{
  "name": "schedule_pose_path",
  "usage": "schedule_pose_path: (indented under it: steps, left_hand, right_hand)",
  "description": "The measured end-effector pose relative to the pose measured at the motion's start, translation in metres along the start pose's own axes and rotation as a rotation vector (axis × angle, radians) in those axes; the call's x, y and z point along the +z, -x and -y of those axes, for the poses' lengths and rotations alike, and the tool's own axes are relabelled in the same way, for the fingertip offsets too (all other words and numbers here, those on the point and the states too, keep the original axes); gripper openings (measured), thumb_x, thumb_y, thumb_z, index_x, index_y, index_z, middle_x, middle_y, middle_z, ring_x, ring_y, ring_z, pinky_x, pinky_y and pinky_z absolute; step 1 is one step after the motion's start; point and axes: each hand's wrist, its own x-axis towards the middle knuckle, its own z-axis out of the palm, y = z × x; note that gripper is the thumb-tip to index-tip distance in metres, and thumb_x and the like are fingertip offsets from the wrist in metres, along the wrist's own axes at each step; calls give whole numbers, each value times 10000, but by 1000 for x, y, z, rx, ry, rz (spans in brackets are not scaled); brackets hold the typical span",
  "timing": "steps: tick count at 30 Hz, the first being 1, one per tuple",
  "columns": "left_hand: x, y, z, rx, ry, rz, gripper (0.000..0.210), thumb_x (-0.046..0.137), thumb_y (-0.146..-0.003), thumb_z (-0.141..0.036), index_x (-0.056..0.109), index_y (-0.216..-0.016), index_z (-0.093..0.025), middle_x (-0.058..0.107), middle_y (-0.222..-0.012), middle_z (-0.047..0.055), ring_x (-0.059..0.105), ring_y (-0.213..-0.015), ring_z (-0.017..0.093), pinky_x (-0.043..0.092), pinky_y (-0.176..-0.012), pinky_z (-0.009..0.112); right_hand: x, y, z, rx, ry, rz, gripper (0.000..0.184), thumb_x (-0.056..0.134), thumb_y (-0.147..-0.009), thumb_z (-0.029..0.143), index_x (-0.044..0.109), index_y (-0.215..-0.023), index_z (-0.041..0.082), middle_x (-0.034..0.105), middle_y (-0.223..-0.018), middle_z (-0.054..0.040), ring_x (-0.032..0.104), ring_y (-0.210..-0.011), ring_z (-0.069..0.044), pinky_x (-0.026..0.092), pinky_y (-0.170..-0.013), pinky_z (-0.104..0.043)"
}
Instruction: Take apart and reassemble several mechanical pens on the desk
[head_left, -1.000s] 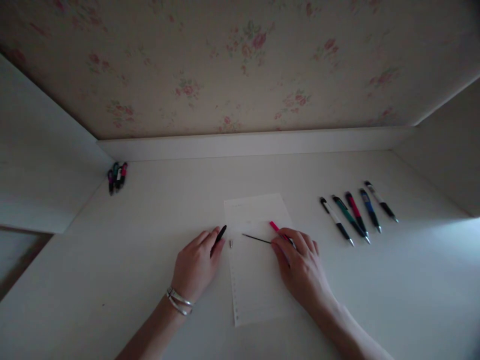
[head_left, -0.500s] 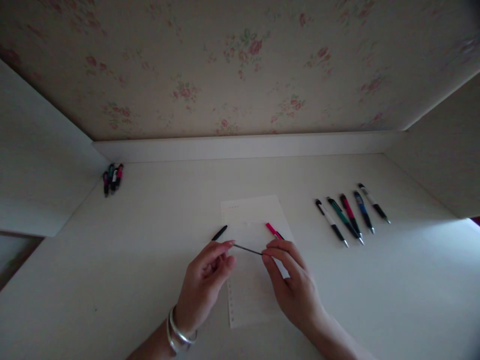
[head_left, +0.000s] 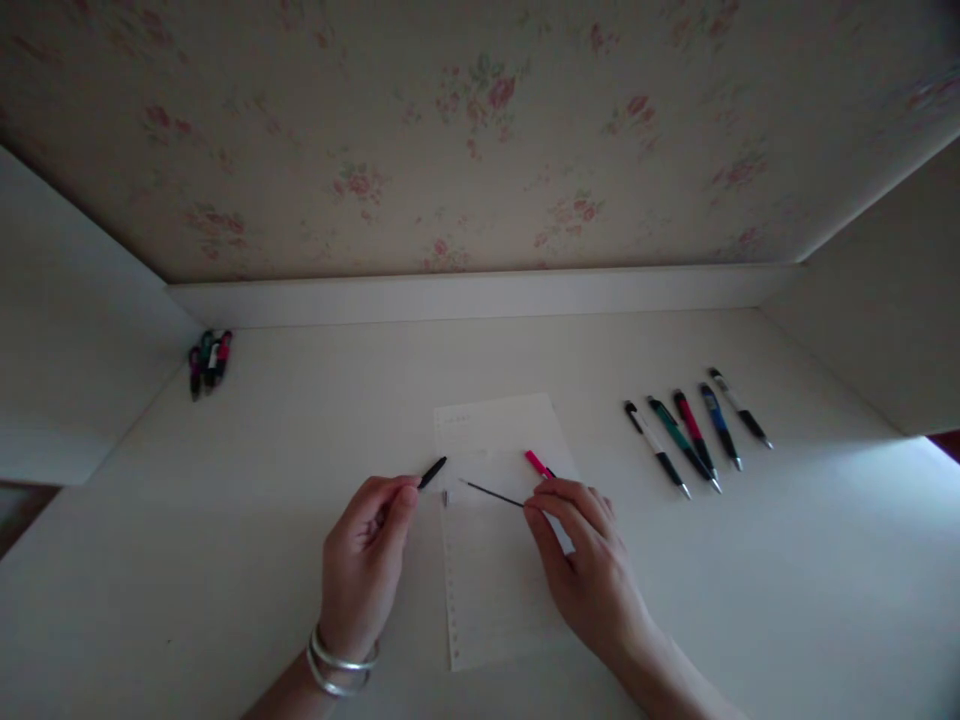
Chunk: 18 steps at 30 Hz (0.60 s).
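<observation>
A thin dark pen refill is pinched between the thumb and fingers of my right hand, its pale end pointing left over the paper. My left hand, two silver bangles at its wrist, has thumb and forefinger closed at the near end of a black pen grip. Beside it, on the paper's left edge, is a small silver pen tip. Just beyond my right fingers lies a pink pen barrel, partly hidden by them.
Several click pens lie in a slanted row on the right: white, green, red, blue and another white one. A small cluster of pens sits in the far left corner. A flowered wall rises behind the white desk.
My left hand has moved left, away from the refill's end, to the black pen grip. The silver pen tip has come into view. My right hand still holds the refill.
</observation>
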Motion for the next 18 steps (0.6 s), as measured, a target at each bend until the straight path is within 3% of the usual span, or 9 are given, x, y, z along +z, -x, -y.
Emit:
schedule_pose_path:
  steps: [2, 5, 8, 11, 14, 16, 18]
  left_hand:
    - [1, 2, 1, 150, -92, 28, 98, 700, -830, -259, 776, -892, -252, 679, -789, 37, 592, -653, 158, 468, -620, 240]
    - [6, 9, 8, 366, -247, 248, 243, 695, -828, -169, 777, -1016, -300, 732, -913, 56, 670, -805, 204, 513, -761, 284]
    - [11, 17, 17, 472, -437, 400, 343, 637, -864, -127, 739, -1123, -328, 747, -981, 56, 680, -851, 232, 516, -808, 343]
    - [14, 20, 23, 518, -584, 429, 426, 574, -862, -59, 711, -1173, -316, 740, -1045, 73, 671, -888, 275, 501, -838, 422]
    - [15, 20, 22, 569, -658, 410, 446, 554, -857, -33, 684, -1202, -283, 721, -1104, 84, 664, -924, 279, 494, -846, 419]
    - [14, 20, 18, 612, -689, 375, 283, 601, -862, -90, 718, -1071, -241, 725, -1013, 87, 668, -853, 253, 498, -794, 378]
    - [12, 21, 12, 675, -719, 345, 91, 659, -856, -176, 704, -785, -210, 691, -769, 68, 634, -672, 209, 475, -661, 336]
  right_hand:
    - [-2, -2, -1, 11, 63, -32, 94, 567, -950, 189, 656, -952, 220, 690, -981, -77, 620, -876, -226, 435, -777, -392]
    - [-3, -3, 1, 20, 140, -26, 85, 589, -944, 204, 669, -937, 229, 707, -973, -65, 615, -859, -228, 401, -770, -393]
    - [-1, -2, 3, 27, 206, 4, 112, 573, -957, 221, 678, -926, 239, 722, -975, -56, 614, -840, -226, 379, -769, -393]
    - [3, -2, 6, 21, 269, 40, 140, 556, -970, 244, 687, -922, 245, 731, -995, -52, 609, -818, -227, 363, -752, -390]
    - [7, -3, 8, 17, 310, 68, 150, 547, -973, 242, 693, -935, 241, 730, -1020, -52, 604, -820, -233, 354, -741, -390]
    - [7, -5, 9, 5, 292, 92, 159, 543, -973, 235, 698, -938, 241, 726, -1024, -51, 602, -824, -233, 356, -740, -387]
    - [5, -7, 9, -9, 233, 109, 166, 542, -971, 238, 703, -930, 238, 721, -1013, -52, 600, -828, -227, 366, -748, -382]
